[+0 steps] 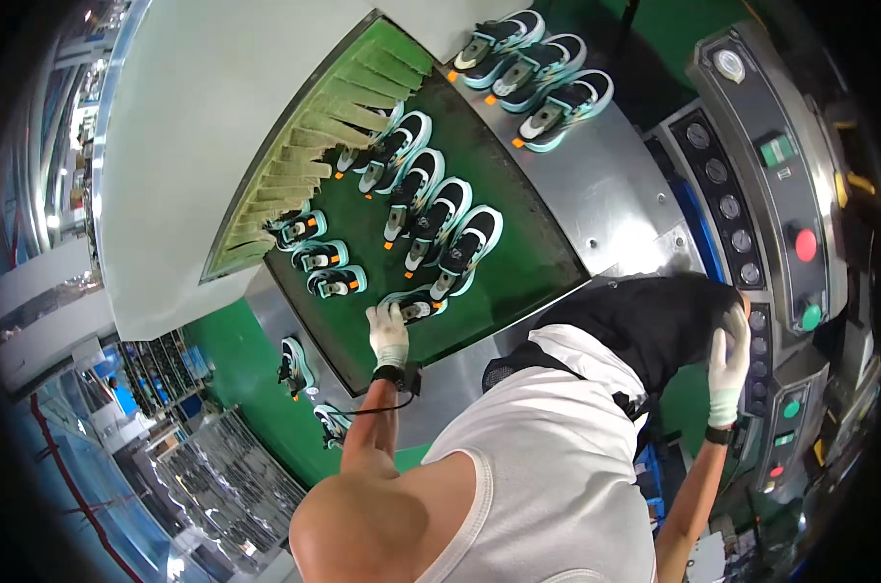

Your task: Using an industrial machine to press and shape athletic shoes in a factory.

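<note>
My left hand [387, 336], in a white glove with a dark band at the wrist, has its fingers closed on the near end of a black sneaker [419, 305] with a pale mint sole, at the front of the green conveyor belt [518, 277]. Right behind that shoe lies another black-and-mint sneaker [470, 251], first in a slanted row with orange tags. Smaller-looking sneakers [337, 282] stand in a second group to the left. My right hand [728, 361], also gloved, is beside my knee, fingers stretched out and holding nothing.
A fringed curtain [309, 146] hangs over the belt's far end, under a white machine housing [198, 146]. Three sneakers [562, 109] sit on the metal ledge [596, 185] at right. Two more [295, 367] are left of the belt. Control panels with buttons [806, 245] line the right side.
</note>
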`<state>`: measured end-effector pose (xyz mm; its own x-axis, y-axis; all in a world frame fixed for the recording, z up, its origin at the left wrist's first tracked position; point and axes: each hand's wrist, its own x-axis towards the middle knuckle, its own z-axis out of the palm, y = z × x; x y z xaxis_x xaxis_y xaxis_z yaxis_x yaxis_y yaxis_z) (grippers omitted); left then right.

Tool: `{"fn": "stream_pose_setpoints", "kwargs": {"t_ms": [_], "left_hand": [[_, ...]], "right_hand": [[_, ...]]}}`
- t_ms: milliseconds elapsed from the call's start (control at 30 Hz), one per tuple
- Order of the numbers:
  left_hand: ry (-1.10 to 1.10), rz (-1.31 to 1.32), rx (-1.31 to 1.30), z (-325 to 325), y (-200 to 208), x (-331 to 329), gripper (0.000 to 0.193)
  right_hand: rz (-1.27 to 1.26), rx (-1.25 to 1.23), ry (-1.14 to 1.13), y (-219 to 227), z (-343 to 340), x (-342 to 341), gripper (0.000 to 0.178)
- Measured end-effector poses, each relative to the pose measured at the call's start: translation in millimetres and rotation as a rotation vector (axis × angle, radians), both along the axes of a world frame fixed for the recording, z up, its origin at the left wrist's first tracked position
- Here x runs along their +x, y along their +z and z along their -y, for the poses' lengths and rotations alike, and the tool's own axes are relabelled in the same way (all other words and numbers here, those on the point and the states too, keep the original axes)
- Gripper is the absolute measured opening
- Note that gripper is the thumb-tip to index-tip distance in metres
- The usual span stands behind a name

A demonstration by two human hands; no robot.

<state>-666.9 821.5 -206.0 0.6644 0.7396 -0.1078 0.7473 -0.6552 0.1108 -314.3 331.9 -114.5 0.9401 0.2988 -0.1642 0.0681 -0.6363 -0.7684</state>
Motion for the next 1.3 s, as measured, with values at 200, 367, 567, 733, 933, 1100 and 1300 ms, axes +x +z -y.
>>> {"fn": "stream_pose_setpoints", "kwargs": {"t_ms": [200,367,567,733,933,1100,1300], "left_hand": [[-0.568,-0.028,-0.127,-29.8,70.2,32.6,0.019],[-0.563,0.288,-0.556,29.9,177.8,172.7,0.025],[-0.947,0.313,-0.823,117.3,193.5,323.3,0.051],[-1.340,0.212,-0.969,213.7,205.8,391.4,0.037],[-1.813,0.256,-1.001,324.2,223.1,396.7,0.018],[-2.532,0.377,-0.403,404.8,242.0,376.0,0.008],[-2.835,0.119,-0.670,507.2,264.9,328.3,0.010]], "right_hand": [[-0.062,0.219,0.058,21.2,-51.2,-18.3,0.048],[-0.102,0.344,0.341,99.1,-119.0,-37.0,0.067],[0.142,0.140,0.148,109.1,-145.4,-58.9,0.071],[0.290,0.182,-0.276,108.1,-78.6,-78.8,0.066],[0.492,0.213,-0.696,107.5,-28.0,-127.4,0.067],[0.045,0.596,-0.738,107.8,8.9,-184.0,0.074],[0.253,0.347,-1.067,91.0,46.5,-202.4,0.048]]}}
